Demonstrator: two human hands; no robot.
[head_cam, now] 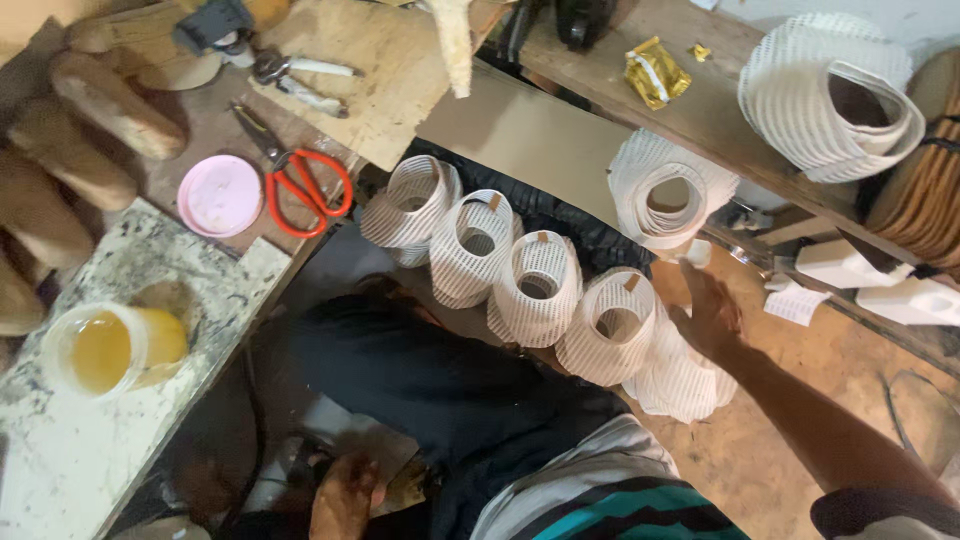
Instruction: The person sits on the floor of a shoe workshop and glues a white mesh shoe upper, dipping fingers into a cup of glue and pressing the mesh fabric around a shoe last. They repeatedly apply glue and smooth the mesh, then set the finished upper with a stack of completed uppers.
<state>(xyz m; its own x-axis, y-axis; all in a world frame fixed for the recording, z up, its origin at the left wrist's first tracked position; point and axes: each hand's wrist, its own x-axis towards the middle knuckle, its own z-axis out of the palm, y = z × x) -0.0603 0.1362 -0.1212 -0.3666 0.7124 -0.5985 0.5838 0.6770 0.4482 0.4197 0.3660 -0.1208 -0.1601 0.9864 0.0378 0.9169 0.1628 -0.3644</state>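
Here the right hand is stretched out with its fingers spread wide open, and it holds nothing. It sits just beside the last white mesh roll in a row of 4 rolls. The other rolls in the row are the first roll, the second roll and the third roll. The row lies over the person's dark lap, slanting down from the bench toward the hand. Under the hand lies a flat mesh sheet, and it touches the last roll.

A bigger roll stands near the fingertips, by the edge of a wooden shelf. A large mesh bundle rests on the far right end of that shelf, and a gold wrapper lies on the shelf too.

The left hand is low down near the bottom of the view, below the bench's near edge. It is partly hidden, so I cannot tell if it is open or closed.

On the bench a cup of yellow liquid stands near the left edge. Red scissors lie beside a pink lid farther back. Pliers rest on a wooden board at the far side.
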